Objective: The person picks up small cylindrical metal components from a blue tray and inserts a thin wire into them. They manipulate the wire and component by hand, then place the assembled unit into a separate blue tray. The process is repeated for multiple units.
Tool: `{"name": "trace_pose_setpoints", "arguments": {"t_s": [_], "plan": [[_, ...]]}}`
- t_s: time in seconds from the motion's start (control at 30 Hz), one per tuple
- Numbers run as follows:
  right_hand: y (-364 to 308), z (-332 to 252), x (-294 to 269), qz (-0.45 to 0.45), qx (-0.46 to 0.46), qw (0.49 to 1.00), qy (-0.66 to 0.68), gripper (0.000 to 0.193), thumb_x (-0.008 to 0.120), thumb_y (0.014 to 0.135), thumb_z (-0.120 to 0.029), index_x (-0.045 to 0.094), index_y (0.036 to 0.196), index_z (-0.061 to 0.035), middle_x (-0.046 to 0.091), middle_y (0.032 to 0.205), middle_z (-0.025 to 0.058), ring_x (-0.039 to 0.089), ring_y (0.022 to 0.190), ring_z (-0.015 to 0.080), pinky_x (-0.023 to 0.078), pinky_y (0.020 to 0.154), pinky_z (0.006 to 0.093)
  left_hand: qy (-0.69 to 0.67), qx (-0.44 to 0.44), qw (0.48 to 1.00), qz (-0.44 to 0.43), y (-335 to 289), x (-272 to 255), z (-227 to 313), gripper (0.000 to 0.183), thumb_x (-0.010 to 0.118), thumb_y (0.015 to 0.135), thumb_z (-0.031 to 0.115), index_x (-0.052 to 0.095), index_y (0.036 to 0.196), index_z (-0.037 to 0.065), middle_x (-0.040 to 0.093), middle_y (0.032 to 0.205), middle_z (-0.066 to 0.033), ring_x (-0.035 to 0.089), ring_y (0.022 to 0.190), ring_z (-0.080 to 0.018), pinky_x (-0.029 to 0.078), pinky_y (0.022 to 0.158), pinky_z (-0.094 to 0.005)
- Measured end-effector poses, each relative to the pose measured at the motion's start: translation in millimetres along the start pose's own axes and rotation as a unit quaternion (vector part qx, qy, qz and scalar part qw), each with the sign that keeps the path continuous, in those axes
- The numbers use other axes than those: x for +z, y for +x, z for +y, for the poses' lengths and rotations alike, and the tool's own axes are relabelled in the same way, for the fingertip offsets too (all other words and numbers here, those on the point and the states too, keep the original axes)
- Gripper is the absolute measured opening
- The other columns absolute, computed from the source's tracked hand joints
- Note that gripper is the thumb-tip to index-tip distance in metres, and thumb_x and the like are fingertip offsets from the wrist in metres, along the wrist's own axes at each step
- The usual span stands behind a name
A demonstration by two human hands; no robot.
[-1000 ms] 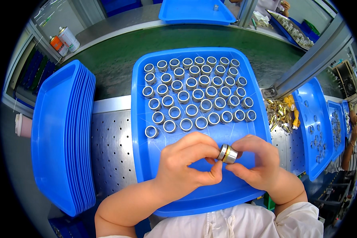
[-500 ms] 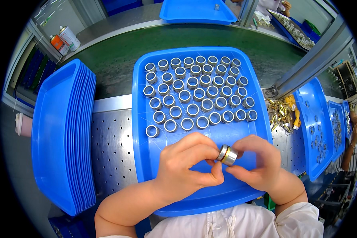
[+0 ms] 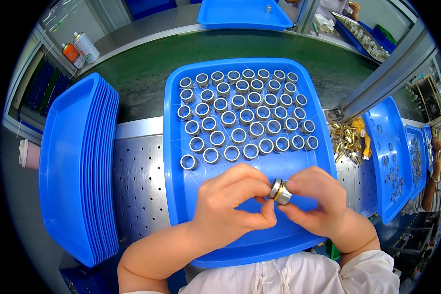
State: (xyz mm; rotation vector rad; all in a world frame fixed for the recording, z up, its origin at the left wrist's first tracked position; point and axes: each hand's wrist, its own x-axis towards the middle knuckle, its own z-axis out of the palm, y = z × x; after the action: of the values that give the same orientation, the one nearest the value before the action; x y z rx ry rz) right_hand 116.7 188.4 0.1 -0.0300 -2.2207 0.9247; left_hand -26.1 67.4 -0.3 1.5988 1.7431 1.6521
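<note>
A short silver metal cylinder [image 3: 281, 192] with a yellowish band is held above the near part of a blue tray [image 3: 250, 235]. My left hand [image 3: 236, 198] pinches its left end between thumb and fingers. At its right end, the fingers and thumb of my right hand [image 3: 314, 198] are closed around it; those fingers are slightly blurred. Farther back in the tray stand several rows of metal rings [image 3: 246, 116], open ends up. Thin clear strands lie among them.
On the left leans a stack of blue trays [image 3: 78, 166] beside a perforated metal worktop [image 3: 139, 181]. Gold-coloured scraps [image 3: 347, 139] lie right of the tray, near a metal post [image 3: 382, 73]. Beyond are a green belt [image 3: 137, 81] and spray cans [image 3: 85, 47]. Another person's arm [image 3: 433, 176] shows at far right.
My right hand's fingers have shifted and curled over the cylinder's right end. My left hand keeps its grip in nearly the same place.
</note>
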Motion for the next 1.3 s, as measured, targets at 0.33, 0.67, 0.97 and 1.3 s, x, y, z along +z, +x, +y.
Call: {"name": "trace_pose_setpoints", "arguments": {"t_s": [0.33,0.67,0.97,1.3], "plan": [[-4,-2,-1,0.01,0.099,0.992,0.08,0.037,0.079,0.062,-0.002,0.061,0.095,-0.0009,0.064,0.082,0.0108,0.062,0.069,0.019,0.05,0.058,0.0266,-0.005,0.047,0.999,0.015,2,2,-3,0.022,0.071,0.058,-0.003,0.062,0.078,0.004,0.06,0.079,-0.0058,0.06,0.06,-0.0143,0.049,0.052,-0.0241],[-1,2,-2,-0.013,-0.024,0.999,-0.026,0.042,0.079,0.058,0.001,0.062,0.096,-0.001,0.063,0.085,0.0116,0.062,0.07,0.0237,0.048,0.057,0.0291,-0.015,-0.013,1.0,-0.006,0,1,-2,0.021,0.071,0.055,-0.002,0.064,0.073,0.003,0.061,0.077,-0.0077,0.06,0.063,-0.0146,0.048,0.056,-0.0228],[-11,2,-2,-0.005,0.13,0.985,0.117,0.041,0.079,0.065,-0.003,0.055,0.099,-0.0011,0.064,0.085,0.012,0.063,0.073,0.0177,0.05,0.062,0.0273,0.013,0.045,0.999,0.004,1,1,-1,0.021,0.07,0.059,-0.005,0.062,0.077,0.003,0.06,0.082,-0.0062,0.06,0.062,-0.0138,0.049,0.053,-0.0232],[0,4,0,0.006,0.008,1.0,0.016,0.041,0.077,0.06,0.002,0.06,0.098,-0.0024,0.062,0.088,0.0129,0.061,0.071,0.0253,0.048,0.06,0.0306,-0.146,-0.121,0.981,-0.042,0,-2,-3,0.024,0.065,0.063,-0.012,0.065,0.084,-0.002,0.058,0.094,-0.01,0.061,0.08,-0.0147,0.055,0.072,-0.0237]]}}
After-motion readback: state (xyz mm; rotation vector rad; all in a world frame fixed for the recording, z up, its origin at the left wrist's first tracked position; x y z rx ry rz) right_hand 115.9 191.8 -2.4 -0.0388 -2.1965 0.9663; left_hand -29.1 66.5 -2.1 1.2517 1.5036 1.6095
